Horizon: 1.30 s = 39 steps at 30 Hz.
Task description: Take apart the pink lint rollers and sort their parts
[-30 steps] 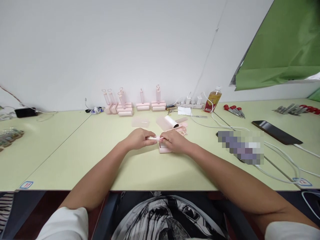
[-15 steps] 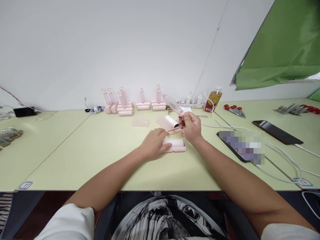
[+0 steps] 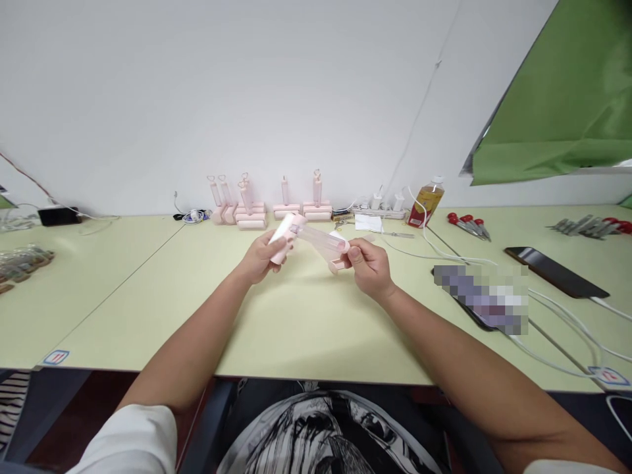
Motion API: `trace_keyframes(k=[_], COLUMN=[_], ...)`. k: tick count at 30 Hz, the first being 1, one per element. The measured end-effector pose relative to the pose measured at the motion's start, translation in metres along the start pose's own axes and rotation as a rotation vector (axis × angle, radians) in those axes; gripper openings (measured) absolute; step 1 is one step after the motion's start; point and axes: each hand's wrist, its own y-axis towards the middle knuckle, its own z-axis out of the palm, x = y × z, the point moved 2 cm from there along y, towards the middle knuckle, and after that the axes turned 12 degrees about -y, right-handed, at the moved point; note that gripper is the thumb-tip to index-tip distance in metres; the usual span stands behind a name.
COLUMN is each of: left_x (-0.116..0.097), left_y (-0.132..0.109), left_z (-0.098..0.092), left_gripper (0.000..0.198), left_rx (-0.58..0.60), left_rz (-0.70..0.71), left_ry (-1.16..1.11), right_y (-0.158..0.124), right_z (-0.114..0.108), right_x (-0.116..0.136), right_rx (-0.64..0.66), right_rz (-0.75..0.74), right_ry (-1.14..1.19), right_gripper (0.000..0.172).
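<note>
My left hand (image 3: 260,258) is wrapped round a pink-and-white lint roller head (image 3: 282,237), lifted off the table and tilted. With thumb and fingers my right hand (image 3: 371,268) grips the pink end of a clear handle (image 3: 320,238). The handle's far end meets the side of the roller head; whether it is fastened there I cannot tell. Just below the handle, close to my right fingers, shows a small pink part (image 3: 337,266), mostly hidden. Along the wall stand several pink lint rollers (image 3: 251,217) with upright clear handles.
A power strip (image 3: 382,212), a bottle (image 3: 427,201) and white paper (image 3: 368,224) are at the back. Red-handled tools (image 3: 469,226), a phone with a blurred screen (image 3: 481,299), a dark phone (image 3: 555,271) and white cables lie to the right. Bagged items (image 3: 24,266) sit far left.
My left hand has picked up the roller head from the table and moved it left and up. My right hand has lowered the handle, so its far end now meets the head.
</note>
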Motion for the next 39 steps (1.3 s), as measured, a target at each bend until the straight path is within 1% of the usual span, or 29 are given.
trace_keyframes(k=[1, 3, 6, 14, 19, 25, 32, 35, 39], left_x=[-0.002, -0.005, -0.006, 0.0, -0.001, 0.003, 0.005, 0.007, 0.009], left_y=[0.001, 0.001, 0.0, 0.003, 0.002, 0.004, 0.005, 0.007, 0.008], left_z=[-0.001, -0.001, 0.0, 0.0, 0.003, 0.0, -0.002, -0.005, -0.007], left_gripper=[0.049, 0.051, 0.05, 0.045, 0.045, 0.044, 0.047, 0.053, 0.06], left_rx=[-0.043, -0.104, -0.136, -0.124, -0.116, -0.113, -0.183, -0.218, -0.237], left_rz=[0.038, 0.098, 0.149, 0.217, 0.218, 0.244, 0.256, 0.261, 0.279], left_ry=[-0.125, -0.291, -0.367, -0.321, -0.312, -0.282, -0.261, -0.244, -0.183], right_y=[0.0, 0.001, 0.001, 0.003, 0.004, 0.004, 0.003, 0.003, 0.004], right_z=[0.0, 0.001, 0.003, 0.006, 0.006, 0.006, 0.006, 0.006, 0.006], right_x=[-0.002, -0.005, -0.008, -0.008, -0.007, -0.009, -0.006, -0.001, 0.004], right_rx=[-0.006, -0.009, -0.006, 0.012, -0.016, -0.069, -0.111, -0.104, -0.089], right_rz=[-0.002, -0.006, -0.028, -0.113, -0.17, -0.191, -0.229, -0.208, -0.188], right_ry=[-0.027, -0.081, -0.141, -0.271, -0.309, -0.331, -0.364, -0.376, -0.391], right_gripper=[0.044, 0.044, 0.043, 0.042, 0.038, 0.034, 0.027, 0.029, 0.033])
